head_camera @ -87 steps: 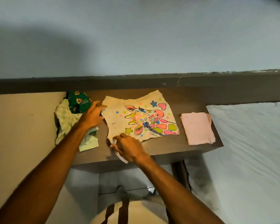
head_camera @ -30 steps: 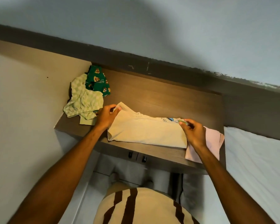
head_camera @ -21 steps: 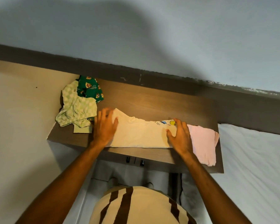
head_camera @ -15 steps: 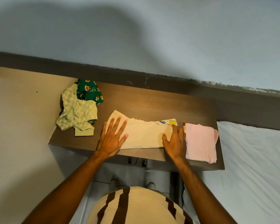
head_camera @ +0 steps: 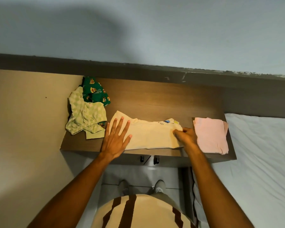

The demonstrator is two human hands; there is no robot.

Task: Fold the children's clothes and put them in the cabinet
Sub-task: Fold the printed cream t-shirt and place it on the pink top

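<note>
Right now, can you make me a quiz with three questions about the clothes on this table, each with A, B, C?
1. Where is the folded pink cloth?
A. right of the cream shirt
B. under the green clothes
C. on the floor

2. What colour is the garment with cartoon faces?
A. red
B. dark green
C. blue

3. What is the left hand doing?
A. lifting the shirt
B. resting flat on the shirt
C. hanging by the side

Answers: 1 A, it lies at the table's right end. 2 B, it is dark green with orange faces. 3 B, the fingers are straight and spread on the cloth.
</note>
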